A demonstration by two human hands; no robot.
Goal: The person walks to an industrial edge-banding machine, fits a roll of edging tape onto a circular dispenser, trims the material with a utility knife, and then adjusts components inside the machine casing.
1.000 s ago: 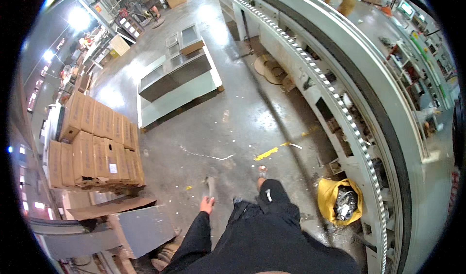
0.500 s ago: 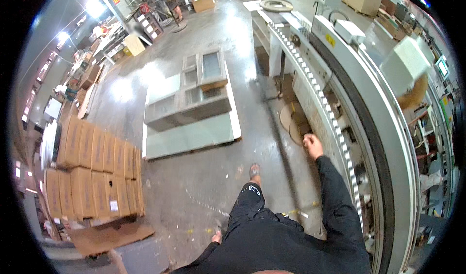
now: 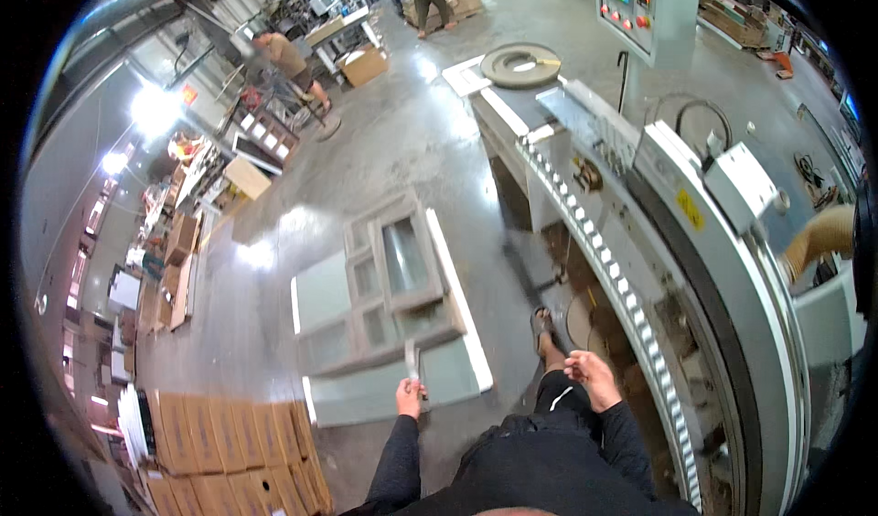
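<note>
My left hand [image 3: 411, 399] is raised in front of me, its fingers closed round a narrow, pale greyish tool [image 3: 412, 360] that points away from me; blur hides its exact kind. Beyond it, grey-brown framed panels with glass-like panes [image 3: 402, 255] lie on a pale greenish board [image 3: 384, 404] low over the floor. My right hand [image 3: 594, 381] hangs beside the long machine [image 3: 681, 283], apart from it, with fingers curled in. Whether anything is inside those fingers is hidden.
On the machine's far end lies a brown coil of strip [image 3: 521, 64]. A control box [image 3: 646, 13] stands beyond. Stacked cartons [image 3: 229, 434] are at lower left. Two people [image 3: 433, 2] work at the back; a sleeved arm [image 3: 819, 237] shows at right.
I have stepped forward; the board and cartons now sit lower in view. My left hand has come up from beside my leg, and the pale tool now shows in it.
</note>
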